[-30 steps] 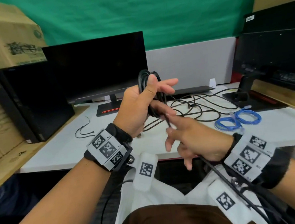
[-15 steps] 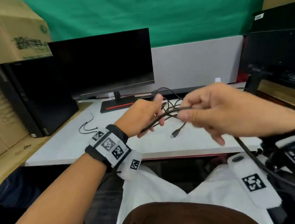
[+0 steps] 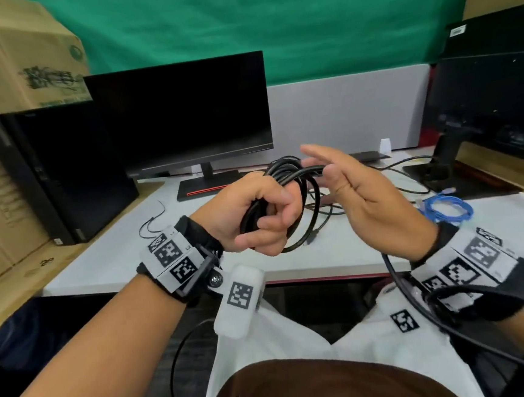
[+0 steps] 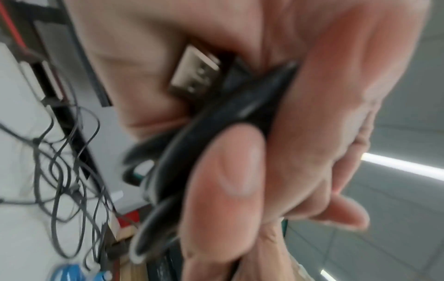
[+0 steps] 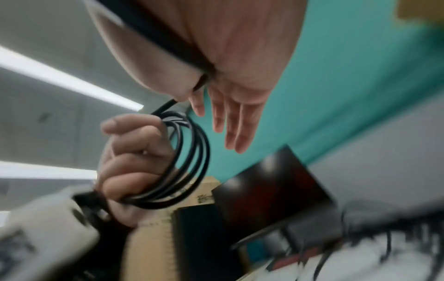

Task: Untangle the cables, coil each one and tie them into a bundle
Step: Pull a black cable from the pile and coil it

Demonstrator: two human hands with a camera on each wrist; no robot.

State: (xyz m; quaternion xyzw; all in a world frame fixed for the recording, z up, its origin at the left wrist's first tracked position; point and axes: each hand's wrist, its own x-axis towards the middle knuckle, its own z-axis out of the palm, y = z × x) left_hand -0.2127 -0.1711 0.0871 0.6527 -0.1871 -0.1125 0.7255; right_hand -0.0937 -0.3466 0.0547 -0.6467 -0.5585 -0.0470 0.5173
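The left hand (image 3: 256, 221) is raised above the front edge of the table (image 3: 117, 261), its fingers curled tight round a black coil (image 3: 288, 192) of smooth round cable. The coil is a flat ring of several turns; it stands nearly on edge, its long axis running from the fist up and away toward the monitor (image 3: 180, 116). In the left wrist view a flat metal plug (image 4: 194, 76), probably a USB end, lies against the palm and points toward the wrist. The right hand (image 3: 362, 199) is just right of the coil, its fingers straight and spread; one strand leaves the coil and passes between thumb and palm, but the blur does not show if the thumb presses it. Loose black cables (image 3: 410, 172) lie tangled on the white table behind, and a blue coil (image 3: 445, 210) lies near the right wrist. The wrist bands (image 3: 172, 256) carry square black-and-white markers. The print on the cardboard boxes (image 3: 14, 61) is too blurred to read.
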